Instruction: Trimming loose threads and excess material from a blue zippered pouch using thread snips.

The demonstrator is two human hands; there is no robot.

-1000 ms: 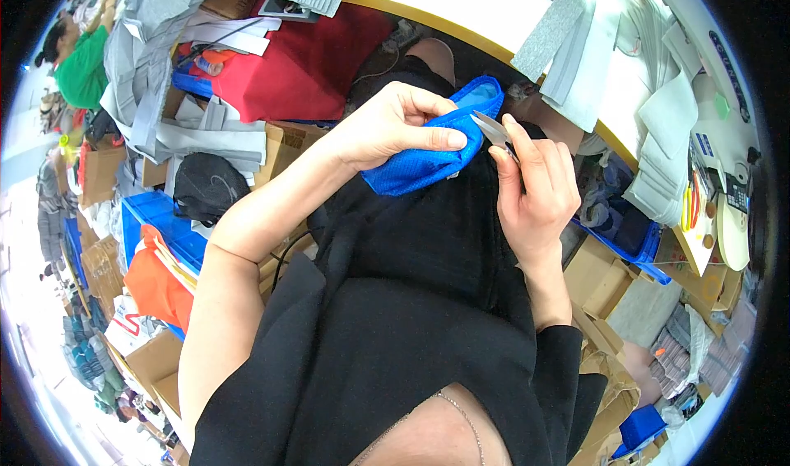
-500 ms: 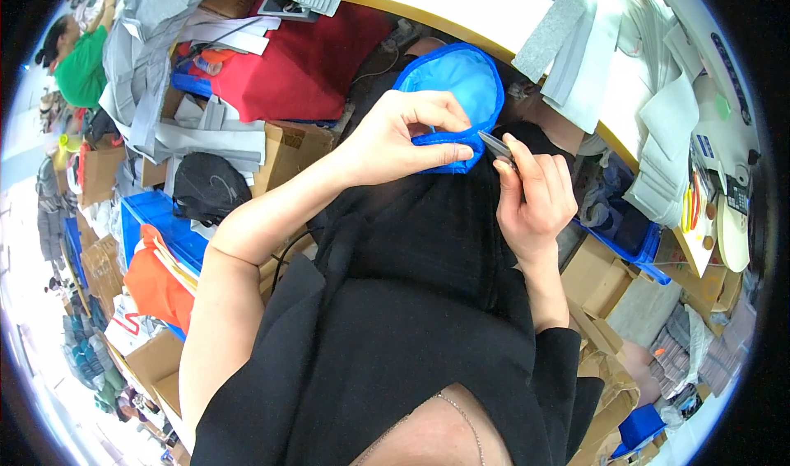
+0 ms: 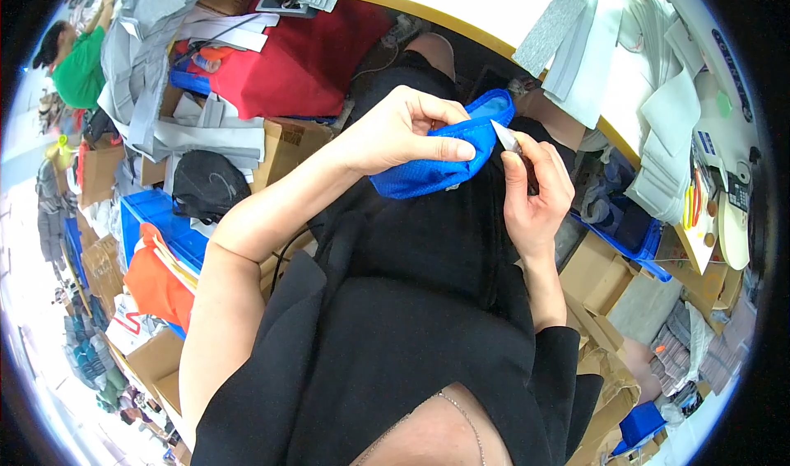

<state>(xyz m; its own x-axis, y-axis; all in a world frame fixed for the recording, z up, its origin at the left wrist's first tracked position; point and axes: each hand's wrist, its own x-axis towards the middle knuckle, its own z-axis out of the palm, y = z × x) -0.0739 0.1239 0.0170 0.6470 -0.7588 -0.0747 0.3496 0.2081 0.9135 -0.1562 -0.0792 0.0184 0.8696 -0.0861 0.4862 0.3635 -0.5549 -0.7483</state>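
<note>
Over my lap, my left hand pinches the edge of a small blue fabric pouch between thumb and fingers. The pouch is folded over, with a strip of its lighter blue lining showing at the far right end. Just right of it, my right hand grips a pair of small metal thread snips. Their pointed tip reaches to the pouch's edge; whether it touches the fabric I cannot tell. The snips' handles are mostly hidden inside my right fingers.
A white table with a yellow edge curves across the far side, bearing grey fabric strips. To the left lie red fabric, a black cap-like bag and a blue crate. A person in green is far left.
The pouch has turned and folded over in my left hand, so its round opening no longer faces up. The snips have risen slightly, their tip pointing farther upward.
</note>
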